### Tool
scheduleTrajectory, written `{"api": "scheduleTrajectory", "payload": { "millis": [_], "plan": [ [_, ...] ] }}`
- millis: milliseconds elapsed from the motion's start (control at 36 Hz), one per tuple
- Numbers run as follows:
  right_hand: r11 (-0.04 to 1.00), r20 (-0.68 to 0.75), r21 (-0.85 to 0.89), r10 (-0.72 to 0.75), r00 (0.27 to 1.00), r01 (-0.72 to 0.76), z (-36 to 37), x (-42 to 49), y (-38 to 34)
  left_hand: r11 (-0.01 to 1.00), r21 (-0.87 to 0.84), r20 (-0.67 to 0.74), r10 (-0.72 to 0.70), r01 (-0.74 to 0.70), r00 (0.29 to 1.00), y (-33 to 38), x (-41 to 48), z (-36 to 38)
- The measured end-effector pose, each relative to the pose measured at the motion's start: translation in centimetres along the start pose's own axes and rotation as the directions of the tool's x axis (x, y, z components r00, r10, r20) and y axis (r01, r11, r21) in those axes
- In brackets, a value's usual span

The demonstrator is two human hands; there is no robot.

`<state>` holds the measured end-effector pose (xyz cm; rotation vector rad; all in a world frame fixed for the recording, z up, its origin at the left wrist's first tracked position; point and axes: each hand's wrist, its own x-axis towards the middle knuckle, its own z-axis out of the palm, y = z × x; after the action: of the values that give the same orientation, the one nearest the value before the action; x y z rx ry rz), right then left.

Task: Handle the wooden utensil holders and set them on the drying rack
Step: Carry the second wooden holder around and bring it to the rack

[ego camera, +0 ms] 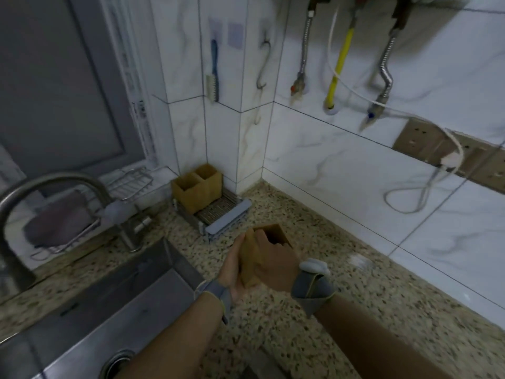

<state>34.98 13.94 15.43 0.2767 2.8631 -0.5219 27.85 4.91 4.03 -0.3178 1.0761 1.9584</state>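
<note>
Left hand (232,272) and right hand (269,262) clamped together on wooden holder (269,239), tilted, above counter (341,310). Just beside drying rack (226,218) front edge; sink (123,305) edge left.

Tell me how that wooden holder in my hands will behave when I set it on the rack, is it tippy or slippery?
The wooden holder looks rigid and hollow, so probably light. Being tall with an open top, it could tip on the drying rack slats. Both hands, left and right, grip it firmly.
</note>
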Motion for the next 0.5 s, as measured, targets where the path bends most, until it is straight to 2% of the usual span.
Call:
{"api": "scheduleTrajectory", "payload": {
  "millis": [139, 278, 500],
  "plan": [
    [0.989, -0.041, -0.074, -0.134, 0.99, 0.13, 0.0, 3.3, -2.6, 0.994, -0.056, 0.028, 0.093, -0.091, 0.995, 3.3, 0.5, -2.0],
    [0.97, -0.08, -0.123, -0.222, 0.972, 0.212, -0.1, 7.8, -4.2, 0.98, -0.072, -0.016, 0.185, -0.185, 0.983, 6.7, 1.8, -3.6],
    [0.947, -0.155, -0.029, -0.32, 0.935, 0.319, -0.6, 16.0, -4.5, 0.961, -0.021, -0.057, 0.273, -0.274, 0.96, 12.2, 5.5, -4.7]
  ]
}}
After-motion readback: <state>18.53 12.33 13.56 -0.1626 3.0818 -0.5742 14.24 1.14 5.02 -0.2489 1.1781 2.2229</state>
